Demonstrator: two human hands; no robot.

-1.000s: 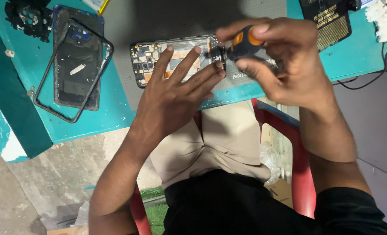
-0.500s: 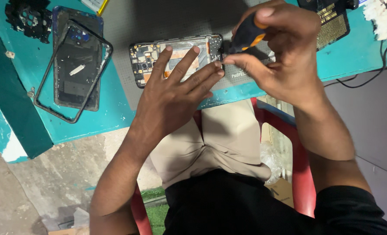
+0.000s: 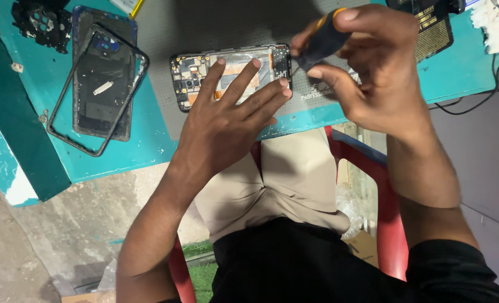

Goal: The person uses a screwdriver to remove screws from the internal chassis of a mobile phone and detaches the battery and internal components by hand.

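Opened phone (image 3: 196, 76) (one) under left hand (image 3: 227, 120); right hand (image 3: 375, 73) holds one screwdriver (image 3: 322, 42).

Screwdriver (image 3: 323, 40) on opened phone (image 3: 230, 73) (steadied)

Teal table (image 3: 120, 154): grey mat (image 3: 215, 25), phone frame (image 3: 100, 84), black part (image 3: 42, 22).

1. A dark rectangular card (image 3: 429, 25) with yellow print lies at my table's far right edge, past my right hand (image 3: 373, 73).
2. The grey work mat (image 3: 215, 25) carries a small pale printed label (image 3: 316, 92) near its front edge.
3. No lit screens or packages.
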